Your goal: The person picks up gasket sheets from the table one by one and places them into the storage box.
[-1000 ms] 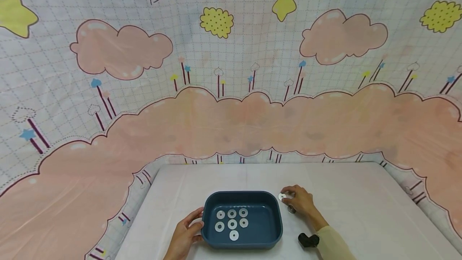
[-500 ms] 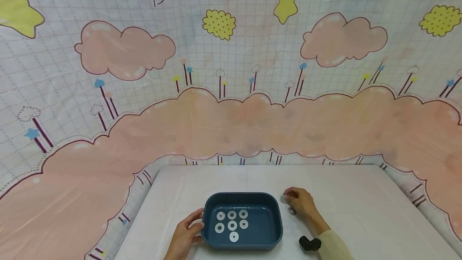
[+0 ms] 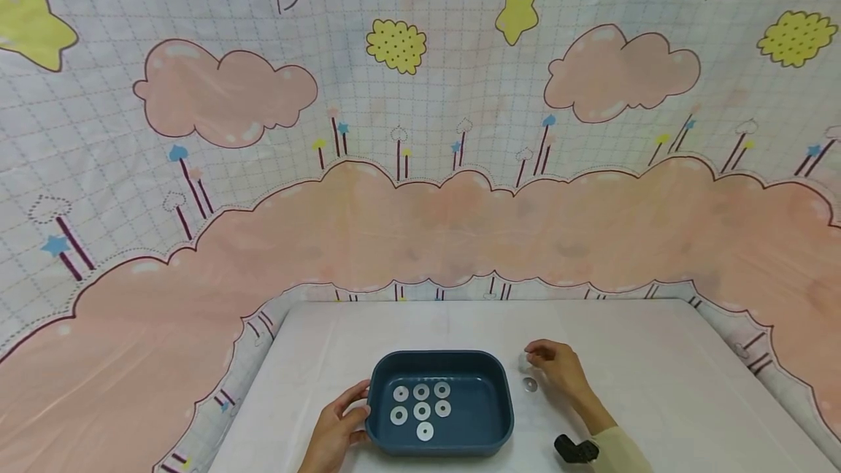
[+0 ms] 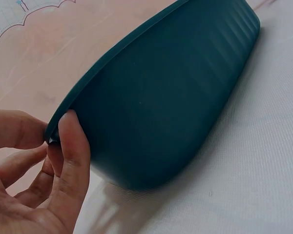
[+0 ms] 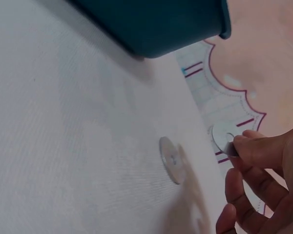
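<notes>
White tablecloth (image 3: 644,356) | pink cloud-print backdrop (image 3: 420,225) behind table

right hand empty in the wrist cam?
No, the right hand pinches a metal washer at its fingertips, above the table, while another washer lies flat there.

left hand (image 3: 338,425) gripping, right hand (image 3: 558,371) pinching

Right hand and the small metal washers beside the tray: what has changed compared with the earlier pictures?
The right hand has drawn slightly right, away from the dark teal plastic tray, pinching one flat silver washer in its fingers. A second washer now lies uncovered on the white table. The left hand holds the tray rim as before; seven washers unchanged.
</notes>
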`<act>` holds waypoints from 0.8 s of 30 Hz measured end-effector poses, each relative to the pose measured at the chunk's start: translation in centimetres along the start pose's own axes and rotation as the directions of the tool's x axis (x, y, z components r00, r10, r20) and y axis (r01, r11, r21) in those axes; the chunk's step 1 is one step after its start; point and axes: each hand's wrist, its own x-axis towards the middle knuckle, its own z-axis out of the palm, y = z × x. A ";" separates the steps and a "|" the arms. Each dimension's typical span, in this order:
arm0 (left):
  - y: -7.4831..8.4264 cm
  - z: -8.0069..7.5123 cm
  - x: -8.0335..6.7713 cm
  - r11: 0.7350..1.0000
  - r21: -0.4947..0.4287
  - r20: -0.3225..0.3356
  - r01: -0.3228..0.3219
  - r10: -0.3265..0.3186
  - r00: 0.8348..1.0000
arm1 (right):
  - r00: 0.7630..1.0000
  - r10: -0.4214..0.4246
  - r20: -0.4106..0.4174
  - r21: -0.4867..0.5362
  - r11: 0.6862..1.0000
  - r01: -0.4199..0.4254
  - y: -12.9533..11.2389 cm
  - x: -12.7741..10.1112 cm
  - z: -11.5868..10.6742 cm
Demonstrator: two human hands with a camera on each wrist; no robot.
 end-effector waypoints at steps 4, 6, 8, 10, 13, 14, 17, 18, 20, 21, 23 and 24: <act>0.1 0.0 0.0 1.000 -0.003 -0.001 0.002 -0.002 1.000 | 1.000 0.015 -0.008 -0.005 1.000 -0.015 -0.6 -0.5 -0.6; 0.1 0.0 0.0 1.000 -0.002 -0.006 0.006 -0.006 1.000 | 1.000 0.023 -0.004 0.009 1.000 -0.023 -1.0 -0.7 -0.9; 0.1 0.0 0.0 1.000 0.000 -0.010 0.007 -0.007 1.000 | 0.999 0.033 0.001 0.030 0.999 -0.033 -1.4 -1.0 -1.2; 0.1 0.1 0.0 1.000 -0.001 -0.014 0.004 -0.004 1.000 | 0.999 0.036 0.010 0.055 0.998 -0.036 -1.8 -1.3 -1.5; 0.1 0.1 -0.1 1.000 -0.003 -0.016 -0.003 0.003 1.000 | 0.999 0.033 0.015 0.087 0.996 -0.034 -2.4 -1.7 -1.9; 0.0 0.2 -0.1 1.000 -0.005 -0.016 -0.004 0.004 1.000 | 0.999 0.029 0.016 0.095 0.995 -0.030 -2.6 -1.7 -2.0; 0.0 0.2 -0.1 1.000 -0.007 -0.019 -0.002 0.002 1.000 | 1.000 0.026 0.017 0.112 0.993 -0.028 -3.0 -1.9 -2.2; 0.0 0.2 0.0 1.000 -0.009 -0.020 0.000 0.000 1.000 | 0.999 0.024 0.021 0.116 0.993 -0.027 -3.1 -2.0 -2.3; 0.0 0.2 0.0 1.000 -0.010 -0.022 0.002 -0.002 1.000 | 0.999 0.028 0.028 0.132 0.991 -0.031 -3.3 -2.1 -2.3; 0.0 0.1 0.0 1.000 -0.008 -0.022 0.003 -0.003 1.000 | 0.999 0.031 0.032 0.143 0.989 -0.035 -3.4 -2.2 -2.4; 0.0 0.1 0.0 1.000 -0.005 -0.024 0.006 -0.006 1.000 | 0.999 0.033 0.044 0.168 0.985 -0.040 -3.7 -2.4 -2.5; 0.1 0.1 0.0 1.000 -0.003 -0.025 0.007 -0.007 1.000 | 0.998 0.035 0.051 0.179 0.983 -0.043 -3.8 -2.5 -2.6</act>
